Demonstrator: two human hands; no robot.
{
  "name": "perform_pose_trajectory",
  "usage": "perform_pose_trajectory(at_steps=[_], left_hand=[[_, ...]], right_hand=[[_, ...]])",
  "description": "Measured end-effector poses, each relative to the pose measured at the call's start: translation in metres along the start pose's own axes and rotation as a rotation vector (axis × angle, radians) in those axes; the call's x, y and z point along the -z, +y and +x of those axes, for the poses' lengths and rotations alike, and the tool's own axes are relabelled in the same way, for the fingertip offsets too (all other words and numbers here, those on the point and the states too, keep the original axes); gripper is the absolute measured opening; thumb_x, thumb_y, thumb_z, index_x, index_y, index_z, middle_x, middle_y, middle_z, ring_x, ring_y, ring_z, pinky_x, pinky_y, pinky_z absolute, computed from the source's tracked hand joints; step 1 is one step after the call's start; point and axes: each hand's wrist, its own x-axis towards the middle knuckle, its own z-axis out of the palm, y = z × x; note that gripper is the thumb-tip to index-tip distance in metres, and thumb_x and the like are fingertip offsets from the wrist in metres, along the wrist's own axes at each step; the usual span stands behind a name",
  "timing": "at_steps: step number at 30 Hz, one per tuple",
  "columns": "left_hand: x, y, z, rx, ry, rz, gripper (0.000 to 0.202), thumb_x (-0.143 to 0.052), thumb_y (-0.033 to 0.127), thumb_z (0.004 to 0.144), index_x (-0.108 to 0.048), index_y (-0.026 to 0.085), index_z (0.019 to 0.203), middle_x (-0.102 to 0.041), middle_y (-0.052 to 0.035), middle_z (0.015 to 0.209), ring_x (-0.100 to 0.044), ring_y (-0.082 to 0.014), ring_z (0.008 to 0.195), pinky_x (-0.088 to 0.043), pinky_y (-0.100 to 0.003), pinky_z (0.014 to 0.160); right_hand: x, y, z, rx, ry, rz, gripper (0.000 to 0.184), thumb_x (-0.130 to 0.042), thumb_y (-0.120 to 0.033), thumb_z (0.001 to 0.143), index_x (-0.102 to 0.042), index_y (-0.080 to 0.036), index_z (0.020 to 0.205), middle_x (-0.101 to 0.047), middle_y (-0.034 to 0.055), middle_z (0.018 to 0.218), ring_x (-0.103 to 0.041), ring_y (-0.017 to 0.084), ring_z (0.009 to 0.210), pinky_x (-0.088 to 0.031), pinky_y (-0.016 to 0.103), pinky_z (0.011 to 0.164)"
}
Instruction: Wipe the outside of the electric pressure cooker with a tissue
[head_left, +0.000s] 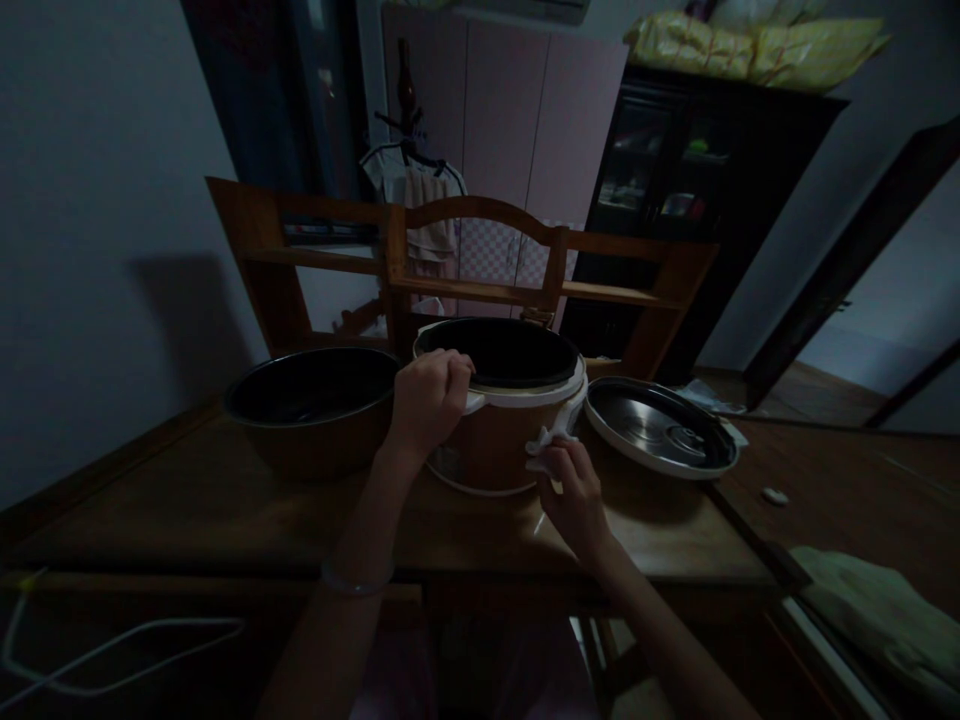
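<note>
An electric cooker (487,445) with a brownish body, a white rim and a dark open inside stands on the wooden desk in the head view. My left hand (431,392) is closed on the cooker's near left rim, its fingertips hidden. My right hand (574,492) pinches a crumpled white tissue (553,440) at the cooker's front right side, below the rim. To the left sits a wide dark pot (315,425). On the right lies a round lid (660,428), its shiny metal underside facing up.
The wooden desk (300,520) has a raised shelf rack (480,290) along its back. A white wire hanger (124,640) is at the lower left. Pale green cloth (877,610) lies at the lower right. Behind stand pink cabinets (502,120) and a dark cupboard (690,170).
</note>
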Motion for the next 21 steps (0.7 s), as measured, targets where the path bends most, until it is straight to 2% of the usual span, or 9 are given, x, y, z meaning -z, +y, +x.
perform_pose_trajectory(at_steps=[8,13,16,21], left_hand=[[0.0,-0.001,-0.001,-0.007,0.003,-0.001,0.047,-0.025,0.031,0.103,-0.066,0.019,0.084,-0.069,-0.006,0.083,-0.064,-0.0189,0.083,-0.044,-0.032,0.079],[0.001,0.0,0.0,0.001,-0.001,0.002,0.048,-0.025,0.032,0.103,-0.067,0.019,0.084,-0.068,-0.006,0.082,-0.064,-0.0193,0.082,-0.043,-0.033,0.076],[0.001,0.0,0.0,-0.009,-0.001,0.002,0.047,-0.026,0.031,0.103,-0.067,0.019,0.083,-0.068,-0.0062,0.082,-0.064,-0.0196,0.083,-0.043,-0.033,0.078],[0.001,0.0,-0.001,-0.011,0.005,0.006,0.046,-0.026,0.03,0.103,-0.067,0.019,0.083,-0.069,-0.0066,0.083,-0.063,-0.0198,0.083,-0.043,-0.033,0.078]], right_hand=[[-0.008,-0.009,-0.019,-0.117,-0.082,-0.042,0.029,-0.048,-0.004,0.088,-0.057,-0.023,0.108,-0.057,0.012,0.113,-0.056,0.028,0.109,-0.05,0.044,0.092],[-0.012,-0.018,-0.028,-0.297,-0.129,0.036,0.034,-0.047,0.0,0.08,-0.054,-0.023,0.103,-0.056,0.0088,0.108,-0.057,0.025,0.1,-0.049,0.037,0.084],[-0.017,-0.022,-0.032,-0.391,-0.086,0.115,0.023,-0.049,-0.005,0.081,-0.052,-0.024,0.094,-0.056,0.0055,0.098,-0.056,0.022,0.087,-0.046,0.032,0.075],[-0.028,-0.027,-0.037,-0.498,-0.001,0.27,0.013,-0.053,-0.012,0.083,-0.051,-0.024,0.088,-0.055,0.0019,0.086,-0.055,0.02,0.08,-0.045,0.03,0.071]])
